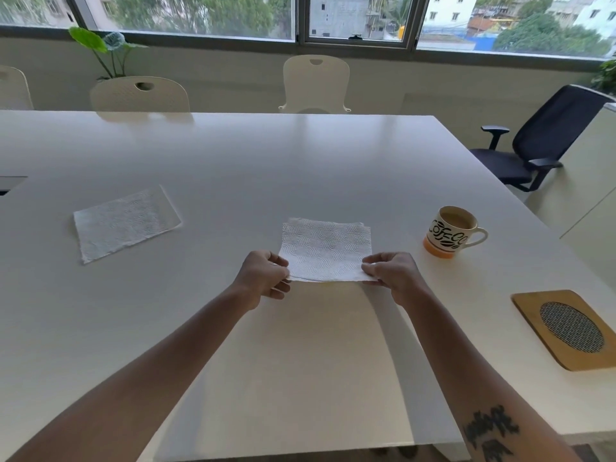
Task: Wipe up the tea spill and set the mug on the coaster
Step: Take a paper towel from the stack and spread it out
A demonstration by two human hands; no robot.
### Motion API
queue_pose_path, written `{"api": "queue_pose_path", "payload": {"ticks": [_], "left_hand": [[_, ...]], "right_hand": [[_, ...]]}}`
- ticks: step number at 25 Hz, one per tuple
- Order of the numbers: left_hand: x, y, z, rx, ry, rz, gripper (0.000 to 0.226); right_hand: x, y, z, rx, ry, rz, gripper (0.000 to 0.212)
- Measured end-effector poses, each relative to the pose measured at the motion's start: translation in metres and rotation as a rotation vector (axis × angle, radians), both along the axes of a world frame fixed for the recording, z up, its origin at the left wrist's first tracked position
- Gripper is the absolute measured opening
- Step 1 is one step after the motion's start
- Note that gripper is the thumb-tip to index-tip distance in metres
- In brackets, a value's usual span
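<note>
- An office meeting room, going by the furniture.
- A large white bench [233, 161] fills the space, with a dark cable hatch [10, 185] set into its left edge.
- Cream plastic chairs [315, 83] stand along the far side.
- A black swivel chair [540, 141] with armrests sits off to the right.
- A wide window [333, 18] looks over city buildings and trees; a potted plant [100, 45] stands below it.

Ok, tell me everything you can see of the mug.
The mug stands upright on the white table, right of the folded paper towel and apart from it, beyond the wooden coaster. It looks ceramic: cream body, black lettering and bean shapes, orange base band, handle pointing right. It holds milky brown tea near the rim. Neither hand touches it.
</note>
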State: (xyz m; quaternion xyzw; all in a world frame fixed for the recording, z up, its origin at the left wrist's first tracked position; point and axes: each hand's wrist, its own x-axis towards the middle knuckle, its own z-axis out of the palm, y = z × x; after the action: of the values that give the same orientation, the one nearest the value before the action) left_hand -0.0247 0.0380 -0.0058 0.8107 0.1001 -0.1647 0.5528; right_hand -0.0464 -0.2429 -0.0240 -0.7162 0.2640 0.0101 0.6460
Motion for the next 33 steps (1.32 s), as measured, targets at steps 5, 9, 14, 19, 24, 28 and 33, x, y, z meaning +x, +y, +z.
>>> {"api": "queue_pose_path", "payload": {"ticks": [5,9,14,19,24,28,33], "left_hand": [[-0.011,0.011,-0.004,0.032,0.071,-0.068,0.02],[-0.009,0.023,0.005,0.134,0.159,-0.208,0.018],[0.019,0.04,0.019,0.395,0.005,-0.29,0.012],[0.037,0.019,-0.002,0.49,-0.491,-0.344,0.042],[0.049,-0.005,-0.036,0.678,-0.444,-0.522,0.072],[0.051,0.001,-0.041,0.726,-0.462,-0.554,0.074],[0.049,0.013,-0.052,0.756,-0.522,-0.569,0.074]], "right_hand": [[-0.007,0.0,0.0,-0.172,0.103,0.071,0.015],[-0.01,0.0,0.015,-0.267,0.186,0.164,0.011],[-0.002,-0.005,0.041,-0.805,0.286,0.19,0.024],[0.022,0.046,0.025,-0.95,-0.187,0.334,0.061],[0.048,0.087,-0.019,-1.126,-0.148,0.706,0.087],[0.048,0.094,-0.034,-1.246,-0.148,0.769,0.085],[0.053,0.096,-0.04,-1.269,-0.131,0.781,0.09]]}}
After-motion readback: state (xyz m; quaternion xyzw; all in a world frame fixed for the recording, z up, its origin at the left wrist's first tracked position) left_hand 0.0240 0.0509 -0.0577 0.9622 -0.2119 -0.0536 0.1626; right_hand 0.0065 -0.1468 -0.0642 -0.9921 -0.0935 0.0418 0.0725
